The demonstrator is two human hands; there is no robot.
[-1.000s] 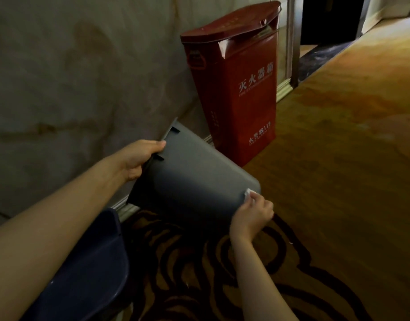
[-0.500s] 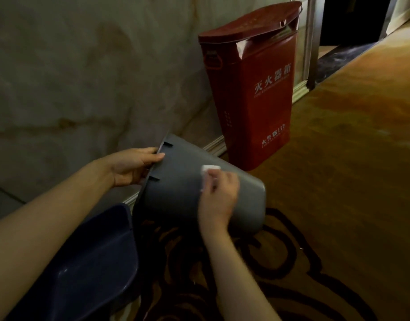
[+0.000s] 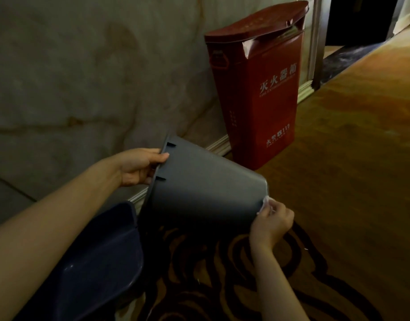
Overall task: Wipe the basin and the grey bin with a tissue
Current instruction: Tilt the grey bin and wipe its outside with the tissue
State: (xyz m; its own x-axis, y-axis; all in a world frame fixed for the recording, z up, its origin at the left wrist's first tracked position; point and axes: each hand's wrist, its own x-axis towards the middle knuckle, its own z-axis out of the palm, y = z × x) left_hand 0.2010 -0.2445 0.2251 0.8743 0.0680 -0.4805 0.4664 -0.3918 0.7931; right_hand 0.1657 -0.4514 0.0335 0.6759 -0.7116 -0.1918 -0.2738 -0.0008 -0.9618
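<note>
The grey bin [image 3: 206, 188] is held tipped on its side above the carpet, its rim toward the wall and its base to the right. My left hand [image 3: 139, 166] grips the rim at the bin's left. My right hand [image 3: 272, 220] pinches a small white tissue [image 3: 265, 203] against the bin's lower right base edge. The dark blue basin [image 3: 100, 265] lies on the floor at lower left, partly hidden under my left forearm.
A red fire-extinguisher box [image 3: 259, 89] stands against the marble wall [image 3: 83, 77] just behind the bin. Patterned brown carpet [image 3: 352, 181] spreads to the right. A dark doorway [image 3: 361, 17] opens at the far upper right.
My right hand slid with the tissue from the middle of the bin's side back down to its base edge. My left hand kept its hold on the rim.
</note>
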